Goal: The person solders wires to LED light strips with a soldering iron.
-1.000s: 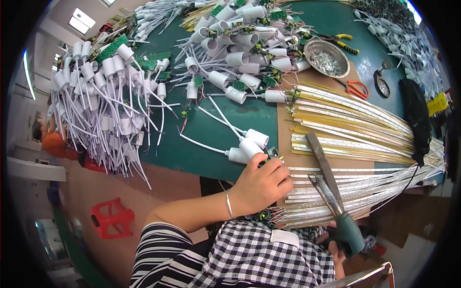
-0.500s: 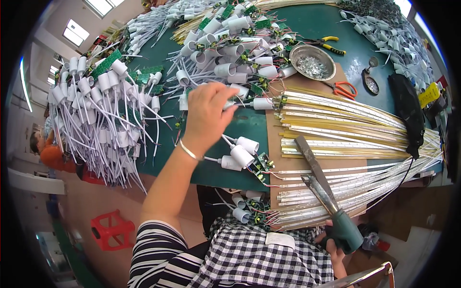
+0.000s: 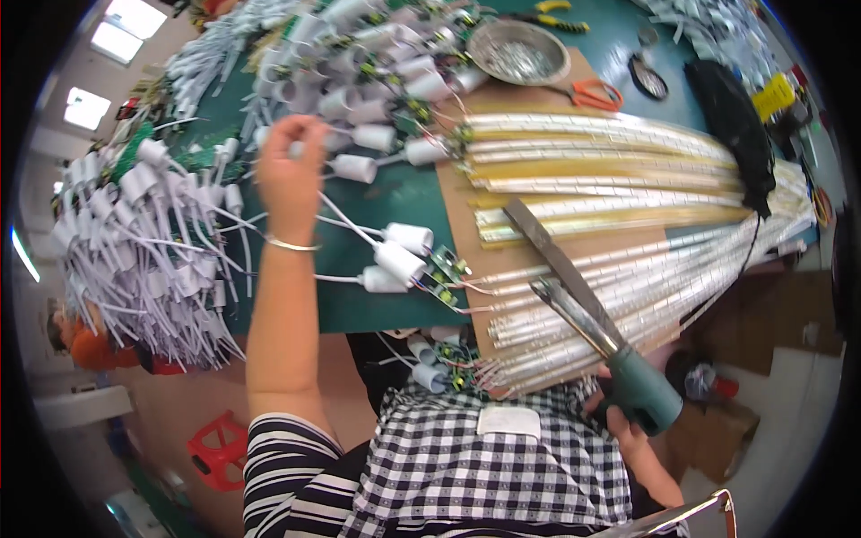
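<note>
At far left, a person in orange [image 3: 94,345] is visible beyond a heap of white sockets and cords [image 3: 143,242] at the edge of a green table [image 3: 368,211]. A red stool [image 3: 218,448] stands on the floor below. The worker's left hand [image 3: 291,175], with a bracelet [image 3: 291,243] at the wrist, reaches over the table with fingers curled; blur hides whether they grip anything. It is beside a second heap of sockets [image 3: 359,99]. Nearer the worker, three loose sockets [image 3: 399,260] lie together, small circuit boards [image 3: 446,278] at their right. A metal bowl [image 3: 516,32] of silvery bits sits farther back, an orange-handled tool [image 3: 599,94] beside it. A flat metal bar [image 3: 560,255] slants across rows of light strips [image 3: 610,170] spread rightward. At lower right, the right hand [image 3: 621,423] is closed around the underside of a green-handled tool [image 3: 647,392], its metal barrel angled over the strips. A black cloth [image 3: 731,134] lies across the strips' far end.
</note>
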{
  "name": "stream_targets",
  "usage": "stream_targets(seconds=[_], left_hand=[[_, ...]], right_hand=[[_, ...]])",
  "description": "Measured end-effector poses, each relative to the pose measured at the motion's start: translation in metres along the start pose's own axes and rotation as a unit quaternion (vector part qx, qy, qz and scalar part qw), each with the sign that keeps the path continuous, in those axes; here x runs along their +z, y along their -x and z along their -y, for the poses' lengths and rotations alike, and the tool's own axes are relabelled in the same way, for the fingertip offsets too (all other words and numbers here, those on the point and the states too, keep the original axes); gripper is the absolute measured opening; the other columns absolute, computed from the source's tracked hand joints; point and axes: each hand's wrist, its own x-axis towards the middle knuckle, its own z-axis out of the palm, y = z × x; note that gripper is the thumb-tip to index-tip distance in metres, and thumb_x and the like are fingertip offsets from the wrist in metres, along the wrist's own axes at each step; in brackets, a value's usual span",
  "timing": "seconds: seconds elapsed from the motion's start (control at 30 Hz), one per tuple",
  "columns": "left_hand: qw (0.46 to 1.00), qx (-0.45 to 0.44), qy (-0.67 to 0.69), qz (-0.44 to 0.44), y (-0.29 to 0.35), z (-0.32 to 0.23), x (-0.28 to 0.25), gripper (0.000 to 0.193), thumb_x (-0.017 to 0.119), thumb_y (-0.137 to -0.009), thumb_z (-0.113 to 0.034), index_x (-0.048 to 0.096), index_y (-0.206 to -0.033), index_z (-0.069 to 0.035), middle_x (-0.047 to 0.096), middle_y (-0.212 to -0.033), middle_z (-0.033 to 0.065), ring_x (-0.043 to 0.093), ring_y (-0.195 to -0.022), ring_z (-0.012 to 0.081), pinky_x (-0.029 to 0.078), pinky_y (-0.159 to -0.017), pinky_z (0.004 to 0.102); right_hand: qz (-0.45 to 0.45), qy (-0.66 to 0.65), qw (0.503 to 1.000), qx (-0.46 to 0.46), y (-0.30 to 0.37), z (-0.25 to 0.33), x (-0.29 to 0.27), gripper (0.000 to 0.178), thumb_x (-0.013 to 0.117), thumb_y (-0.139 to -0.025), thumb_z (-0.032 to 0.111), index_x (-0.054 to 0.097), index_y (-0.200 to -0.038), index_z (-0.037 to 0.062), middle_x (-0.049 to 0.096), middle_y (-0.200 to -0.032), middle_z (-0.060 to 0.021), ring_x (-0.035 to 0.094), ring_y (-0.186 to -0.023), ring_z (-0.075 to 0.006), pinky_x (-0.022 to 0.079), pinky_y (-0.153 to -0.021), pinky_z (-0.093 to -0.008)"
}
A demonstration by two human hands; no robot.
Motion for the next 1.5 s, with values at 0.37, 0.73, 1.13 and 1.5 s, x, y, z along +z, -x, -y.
stream_targets(seconds=[0.37,0.73,1.13,1.5], left_hand=[[0.872,0.342,-0.228,0.268,0.144,-0.084,0.0,0.014,0.065,-0.075,-0.017,0.069,-0.088,-0.019,0.063,-0.086,-0.0062,0.06,-0.089,0.0142,0.031,-0.089,0.0369],[0.878,0.334,-0.233,0.25,0.173,-0.074,0.022,0.016,0.065,-0.073,-0.018,0.069,-0.088,-0.021,0.058,-0.085,-0.009,0.056,-0.087,0.0105,0.022,-0.095,0.0404],[0.872,0.332,-0.237,0.27,0.163,-0.08,0.028,0.019,0.068,-0.069,-0.017,0.071,-0.087,-0.022,0.056,-0.079,-0.0108,0.054,-0.082,0.0111,0.022,-0.093,0.0413],[0.876,0.342,-0.204,0.274,0.167,-0.076,0.022,0.012,0.067,-0.073,-0.017,0.068,-0.083,-0.022,0.056,-0.082,-0.009,0.056,-0.085,0.0111,0.022,-0.094,0.0423]], right_hand=[[0.029,-0.036,0.998,0.048,0.006,-0.001,-0.003,0.061,0.058,-0.091,0.038,0.042,-0.136,-0.0016,0.063,-0.086,-0.0115,0.059,-0.082,-0.0202,0.046,-0.081,-0.0323],[0.049,0.112,0.99,-0.076,-0.009,0.028,-0.003,0.02,0.062,-0.077,0.009,0.065,-0.095,0.0031,0.068,-0.082,-0.0076,0.066,-0.072,-0.0226,0.052,-0.071,-0.0345],[0.022,0.074,0.996,-0.039,-0.002,0.016,0.002,0.02,0.061,-0.073,0.008,0.065,-0.091,0.0015,0.066,-0.08,-0.0088,0.065,-0.068,-0.0236,0.053,-0.067,-0.0331],[0.023,0.051,0.998,-0.011,-0.004,0.023,-0.002,0.025,0.062,-0.074,0.008,0.065,-0.098,-0.0005,0.067,-0.086,-0.0107,0.067,-0.073,-0.0239,0.054,-0.07,-0.0341]])
